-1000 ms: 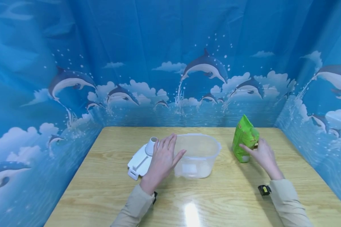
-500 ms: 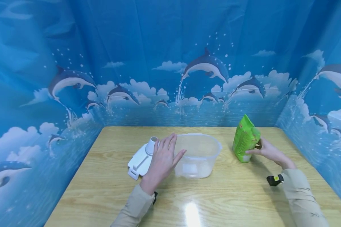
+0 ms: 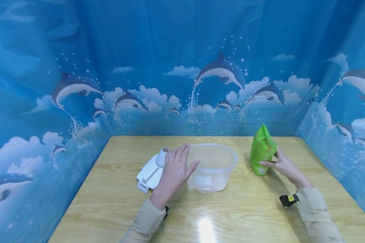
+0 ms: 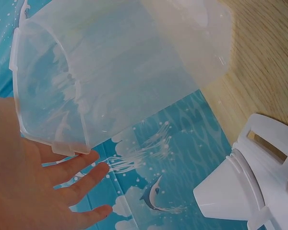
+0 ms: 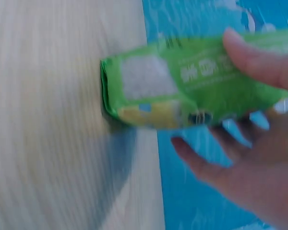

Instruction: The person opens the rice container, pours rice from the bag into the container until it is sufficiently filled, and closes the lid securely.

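Note:
A clear plastic container point(image 3: 211, 175) with an uncovered top stands mid-table. Against its left side lies my left hand point(image 3: 174, 168), its fingers extended; in the left wrist view the fingertips of this hand point(image 4: 53, 187) are at the container's rim point(image 4: 62, 147). To the right, my right hand point(image 3: 287, 167) holds an upright green printed bag point(image 3: 260, 153). The right wrist view has the thumb of that hand point(image 5: 259, 62) across one face of the bag point(image 5: 201, 81), with fingers on the other side. Its contents cannot be seen.
Left of the container, partly behind my left hand, lies a white lid point(image 3: 149, 173) with a cone-shaped spout point(image 3: 162, 157). The wooden table point(image 3: 231, 216) ends at a blue dolphin-print curtain point(image 3: 158, 111) at the back and sides.
My right hand first shifts right and turns around the bag, then comes back slightly left. The bag tilts and moves slightly. My left hand stays at the container.

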Tool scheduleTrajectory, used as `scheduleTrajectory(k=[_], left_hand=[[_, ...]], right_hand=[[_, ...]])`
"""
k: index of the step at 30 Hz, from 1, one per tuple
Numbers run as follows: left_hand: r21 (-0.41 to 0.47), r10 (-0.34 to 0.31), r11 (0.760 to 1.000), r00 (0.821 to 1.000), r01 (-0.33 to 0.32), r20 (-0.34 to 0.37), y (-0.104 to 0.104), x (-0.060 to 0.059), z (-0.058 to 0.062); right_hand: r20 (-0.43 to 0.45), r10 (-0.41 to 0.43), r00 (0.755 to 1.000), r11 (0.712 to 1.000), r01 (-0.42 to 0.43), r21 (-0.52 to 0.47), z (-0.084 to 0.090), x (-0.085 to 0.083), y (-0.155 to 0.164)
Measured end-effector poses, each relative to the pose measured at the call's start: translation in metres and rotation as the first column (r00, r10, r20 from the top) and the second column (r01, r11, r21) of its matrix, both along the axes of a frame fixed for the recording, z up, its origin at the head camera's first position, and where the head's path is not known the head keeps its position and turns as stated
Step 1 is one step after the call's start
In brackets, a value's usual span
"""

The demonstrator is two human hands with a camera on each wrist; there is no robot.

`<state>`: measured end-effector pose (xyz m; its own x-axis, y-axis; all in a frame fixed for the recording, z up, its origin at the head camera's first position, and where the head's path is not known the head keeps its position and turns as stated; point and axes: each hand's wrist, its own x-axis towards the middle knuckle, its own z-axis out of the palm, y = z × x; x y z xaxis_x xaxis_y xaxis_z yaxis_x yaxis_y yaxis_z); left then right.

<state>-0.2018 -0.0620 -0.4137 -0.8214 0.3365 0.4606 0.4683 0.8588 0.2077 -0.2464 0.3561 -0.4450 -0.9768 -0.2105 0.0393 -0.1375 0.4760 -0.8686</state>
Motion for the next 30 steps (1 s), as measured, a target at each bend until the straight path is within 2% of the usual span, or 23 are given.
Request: scheduleTrajectory(k=[4,8,12,15,18,23,26,30], left_hand=[[-0.002,0.003,1.0,1.0,-0.003,-0.003,0.0,0.0,-0.001],[-0.002,0.003,1.0,1.0,-0.003,0.001,-0.001,0.0,-0.001],[-0.001,0.003,1.0,1.0,-0.003,0.005,0.0,0.0,-0.001],[-0.004,0.003,1.0,1.0,-0.003,0.005,0.0,0.0,0.0],[-0.008,0.003,1.0,1.0,-0.003,0.002,0.0,0.001,0.001],[-0.009,0.004,1.0,1.0,-0.004,0.0,0.0,0.001,0.001],[-0.01,0.005,1.0,1.0,-0.006,-0.004,0.0,0.0,0.0],[-0.01,0.006,1.0,1.0,-0.006,-0.006,0.0,0.0,0.0]], right_hand=[[-0.027,-0.106,0.994,0.994,0.106,0.0,-0.001,0.009,-0.019],[-0.048,-0.232,0.971,0.973,0.231,-0.023,-0.001,0.018,-0.038],[-0.069,-0.293,0.954,0.956,0.293,-0.01,-0.001,0.021,-0.046],[-0.084,-0.29,0.953,0.957,0.291,-0.001,-0.003,0.02,-0.043],[-0.082,-0.254,0.964,0.967,0.255,0.004,-0.006,0.017,-0.036],[0.016,-0.147,0.989,0.987,0.145,0.075,-0.013,0.011,-0.022],[0.095,-0.109,0.99,0.99,0.1,0.096,-0.017,0.009,-0.017],[0.152,-0.101,0.983,0.993,0.09,0.079,-0.02,0.007,-0.014]])
